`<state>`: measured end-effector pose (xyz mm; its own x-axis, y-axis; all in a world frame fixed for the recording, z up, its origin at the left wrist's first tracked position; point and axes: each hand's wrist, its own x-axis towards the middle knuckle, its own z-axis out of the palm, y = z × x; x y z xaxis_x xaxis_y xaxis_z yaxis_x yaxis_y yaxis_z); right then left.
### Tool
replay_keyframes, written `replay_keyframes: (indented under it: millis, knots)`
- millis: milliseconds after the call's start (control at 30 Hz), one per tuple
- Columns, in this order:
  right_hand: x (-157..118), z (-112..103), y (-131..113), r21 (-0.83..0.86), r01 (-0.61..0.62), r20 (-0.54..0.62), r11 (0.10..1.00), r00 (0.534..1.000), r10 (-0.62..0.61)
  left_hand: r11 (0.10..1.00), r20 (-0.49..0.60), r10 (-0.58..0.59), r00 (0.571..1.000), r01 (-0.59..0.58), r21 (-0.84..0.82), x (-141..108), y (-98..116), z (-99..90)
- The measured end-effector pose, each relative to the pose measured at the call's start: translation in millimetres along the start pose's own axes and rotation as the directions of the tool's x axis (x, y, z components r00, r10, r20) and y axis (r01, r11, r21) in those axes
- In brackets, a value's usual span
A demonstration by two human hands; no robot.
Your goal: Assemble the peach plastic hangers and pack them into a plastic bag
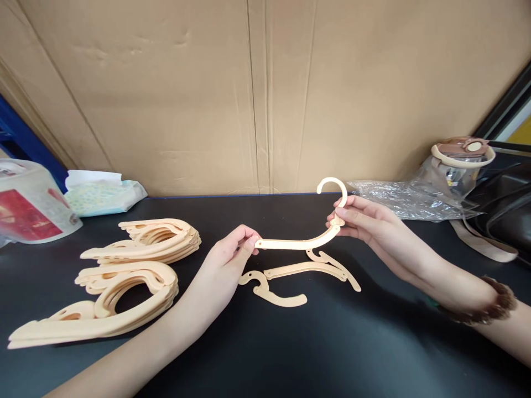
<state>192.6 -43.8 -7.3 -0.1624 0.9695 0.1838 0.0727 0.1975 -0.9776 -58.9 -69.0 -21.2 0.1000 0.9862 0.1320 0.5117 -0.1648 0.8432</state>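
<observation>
Between my two hands is a cream-coloured folding clothes hanger piece (305, 244), a curved arm with a hook at its right end, held just above the table. My left hand (232, 254) pinches the arm's left tip between thumb and fingers. At the other end, my right hand (365, 224) grips the joint under the hook, which curls up and to the left. Below them, loose hanger parts (286, 301) of the same colour lie on the black table (332, 354): a slightly curved arm and hooked end pieces close beside it.
On the left lie two stacks of folded hangers, a rear stack (166, 251) and a front stack (136, 326). Behind them are a tissue pack (102, 199) and a paper roll (37, 204). Clear plastic wrap (385, 199), a lidded bottle (460, 166) and a black bag (506, 204) are at right.
</observation>
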Motion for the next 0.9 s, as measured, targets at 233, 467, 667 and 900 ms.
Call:
replay_keyframes:
  millis: [233, 467, 667, 900]
  knots:
    - [-3.5, 4.6, -3.2, -0.05, -0.068, 0.198, 0.996, 0.977, 0.077, 0.996, -0.042, -0.09, 0.995, 0.089, -0.031, -3.1, 6.1, 0.0]
    - [-1.5, 3.3, -2.9, -0.112, -0.058, 0.193, 0.992, 0.978, 0.079, 0.994, -0.054, -0.097, 0.994, 0.094, -0.053, 0.9, 4.9, 0.4]
    - [-5.1, 9.4, -4.2, 0.008, -0.053, 0.099, 0.999, 0.994, 0.052, 0.892, -0.32, 0.418, 0.85, -0.317, 0.322, -12.9, 5.2, -2.4]
    - [-21.1, 26.9, -3.1, 0.173, -0.109, 0.218, 0.979, 0.973, 0.069, 0.147, 0.112, 0.884, 0.453, -0.499, 0.854, -33.4, 31.1, 21.6]
